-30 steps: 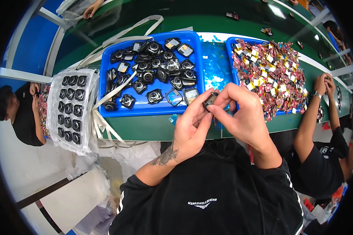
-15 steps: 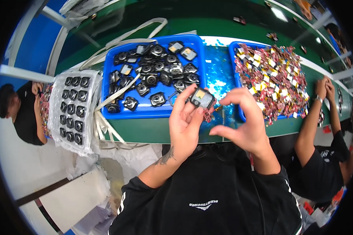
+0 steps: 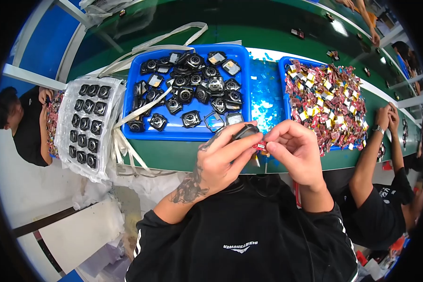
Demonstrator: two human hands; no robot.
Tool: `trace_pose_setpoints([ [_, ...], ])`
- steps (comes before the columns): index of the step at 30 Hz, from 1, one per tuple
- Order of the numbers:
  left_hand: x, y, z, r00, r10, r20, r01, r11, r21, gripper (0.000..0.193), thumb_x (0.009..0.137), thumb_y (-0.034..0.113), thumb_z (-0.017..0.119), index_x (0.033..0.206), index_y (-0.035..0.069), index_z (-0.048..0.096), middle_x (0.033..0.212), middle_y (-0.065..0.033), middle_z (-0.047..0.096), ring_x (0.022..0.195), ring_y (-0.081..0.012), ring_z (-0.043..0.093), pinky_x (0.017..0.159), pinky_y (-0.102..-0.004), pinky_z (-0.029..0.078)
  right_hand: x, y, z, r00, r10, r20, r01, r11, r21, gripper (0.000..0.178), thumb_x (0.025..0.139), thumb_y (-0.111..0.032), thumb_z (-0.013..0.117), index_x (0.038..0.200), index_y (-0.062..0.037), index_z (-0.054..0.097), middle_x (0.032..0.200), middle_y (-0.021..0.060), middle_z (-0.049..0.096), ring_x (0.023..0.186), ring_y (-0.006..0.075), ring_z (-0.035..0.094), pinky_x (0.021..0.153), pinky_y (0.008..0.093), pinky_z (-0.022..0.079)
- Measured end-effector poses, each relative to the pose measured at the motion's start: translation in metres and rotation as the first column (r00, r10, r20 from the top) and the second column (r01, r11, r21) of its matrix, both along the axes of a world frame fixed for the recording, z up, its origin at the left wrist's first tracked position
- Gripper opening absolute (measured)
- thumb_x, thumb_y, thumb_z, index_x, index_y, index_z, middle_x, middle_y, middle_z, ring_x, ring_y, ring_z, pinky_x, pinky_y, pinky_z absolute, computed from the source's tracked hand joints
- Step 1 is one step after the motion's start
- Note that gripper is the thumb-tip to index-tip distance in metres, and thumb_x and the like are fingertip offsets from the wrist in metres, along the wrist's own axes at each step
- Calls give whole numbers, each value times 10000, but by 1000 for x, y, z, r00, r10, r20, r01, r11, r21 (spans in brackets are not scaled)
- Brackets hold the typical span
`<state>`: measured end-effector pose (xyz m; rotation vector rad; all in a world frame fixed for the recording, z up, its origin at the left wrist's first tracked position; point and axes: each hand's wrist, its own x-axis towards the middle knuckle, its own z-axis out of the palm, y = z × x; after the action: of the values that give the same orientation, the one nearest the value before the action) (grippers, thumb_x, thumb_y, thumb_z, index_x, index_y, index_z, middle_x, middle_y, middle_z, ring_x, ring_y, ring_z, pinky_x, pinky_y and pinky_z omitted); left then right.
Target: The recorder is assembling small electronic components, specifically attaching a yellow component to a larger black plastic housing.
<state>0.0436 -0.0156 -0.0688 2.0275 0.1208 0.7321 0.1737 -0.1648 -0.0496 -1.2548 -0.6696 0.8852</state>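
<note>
My left hand [image 3: 221, 160] is closed around a black smartwatch case [image 3: 244, 132], now tipped on its side just beyond the near edge of the blue bin of cases. A small red circuit board [image 3: 260, 146] pokes out between the two hands, beside the case. My right hand [image 3: 298, 152] pinches thumb and forefinger together at the board's right end; the exact contact is partly hidden by the fingers. A thin pale strip [image 3: 257, 160] hangs below the board.
The blue bin [image 3: 167, 135] holds many black watch cases. Another blue bin [image 3: 286, 94] is heaped with red circuit boards [image 3: 326, 103]. Blue film scraps [image 3: 264, 94] lie between them. A plastic-wrapped tray [image 3: 63, 136] of watch cases stands left. Co-workers sit on both sides.
My left hand has turned over, tilting the watch case from face-up to edge-on. My right hand has gone from spread fingers to a pinch at the red board.
</note>
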Motion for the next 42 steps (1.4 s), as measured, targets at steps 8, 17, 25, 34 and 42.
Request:
trace_pose_setpoints([
  [8,-4,-10,-12,984,-109,-141,4,804,-595,174,892,5,662,1051,-56,693,1056,-121,652,948,-168,676,799,-263,577,-3,-2,-12,971,-45,237,55,998,-37,113,903,-21,644,1003,-6,593,955,52,595,885,93,581,755,235,508],
  [17,1,-14,-16,987,-145,-74,33,621,-783,376,901,-39,627,1266,-49,538,1119,-131,649,1046,-173,652,913,-301,530,-2,8,-9,942,-148,302,184,978,-94,240,831,26,711,1000,-11,544,874,26,631,767,58,597,643,195,464],
  [25,3,-12,-17,992,-126,-29,71,722,-688,393,882,-71,621,1263,-21,540,1144,-117,646,1022,-179,665,869,-299,551,4,12,-5,836,-80,543,177,976,-128,279,798,44,728,986,-20,531,803,38,620,640,72,545,574,228,447],
  [34,5,-12,-12,991,-112,-72,45,788,-614,445,881,-77,610,1311,15,543,1161,-110,649,1024,-164,661,821,-275,555,9,17,3,743,-50,667,186,974,-133,328,764,54,743,1005,-18,532,785,70,616,596,109,549,538,252,438],
  [42,6,-15,-11,992,-87,-94,-5,710,-705,458,889,-81,586,1331,13,513,1176,-123,647,1035,-165,663,812,-255,547,5,23,-4,743,-60,666,191,974,-126,342,769,64,733,1049,0,547,945,106,623,787,171,634,670,290,568],
])
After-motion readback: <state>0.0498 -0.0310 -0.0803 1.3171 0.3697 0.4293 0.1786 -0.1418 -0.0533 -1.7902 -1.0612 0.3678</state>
